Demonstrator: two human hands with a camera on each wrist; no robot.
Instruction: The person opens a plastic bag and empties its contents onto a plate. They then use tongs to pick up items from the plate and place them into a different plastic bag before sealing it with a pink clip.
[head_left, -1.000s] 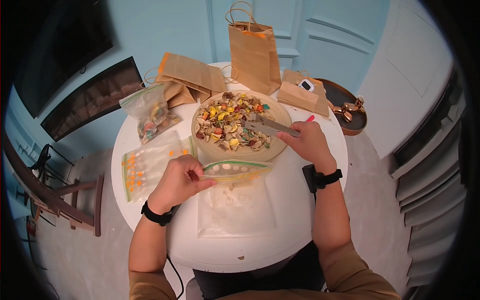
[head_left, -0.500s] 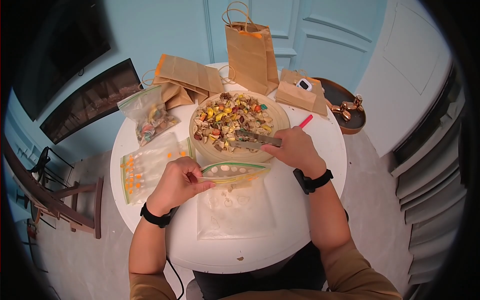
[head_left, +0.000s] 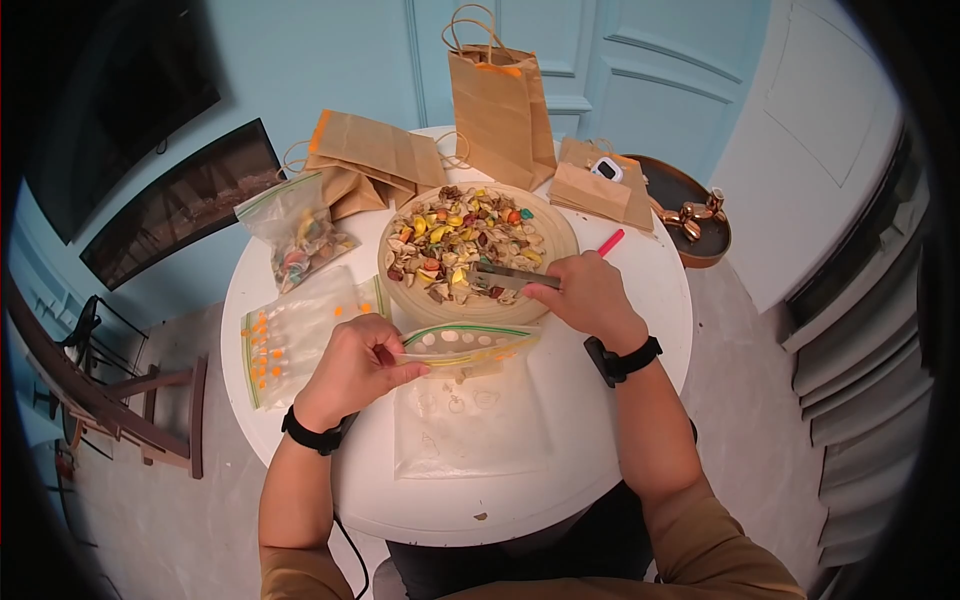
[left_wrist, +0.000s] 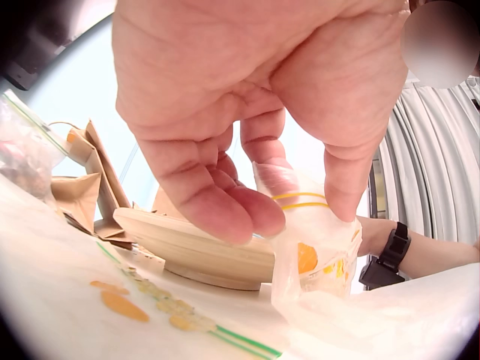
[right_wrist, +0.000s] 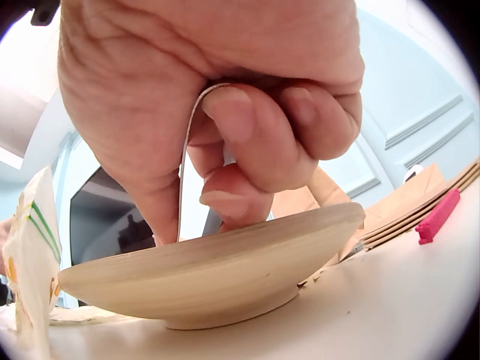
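Observation:
In the head view the left hand [head_left: 357, 368] pinches the rim of a clear zip bag [head_left: 475, 420], whose mouth gapes toward the bowl. The right hand [head_left: 592, 300] grips metal tongs [head_left: 508, 277], their tips among dried petals and colourful pieces [head_left: 450, 235] in a round wooden bowl [head_left: 562, 240]. From the left wrist view, the left hand [left_wrist: 247, 112] has thumb and fingers on the bag's yellow-striped edge [left_wrist: 300, 201]. Beside the bowl [right_wrist: 225, 281], the right wrist view shows the right hand [right_wrist: 217, 112] curled round the tongs [right_wrist: 185, 161]; their tips are hidden there.
A filled zip bag [head_left: 303, 240] and flat zip bags [head_left: 300, 335] lie at the left of the white table [head_left: 590, 440]. Brown paper bags [head_left: 500, 120] stand or lie behind the bowl. A white timer [head_left: 607, 169] and pink pen-like object [head_left: 611, 241] are at the right.
The right hand has moved left and down, bringing the tongs lower among the petals, and their arms look closer together. The left hand keeps its hold on the bag.

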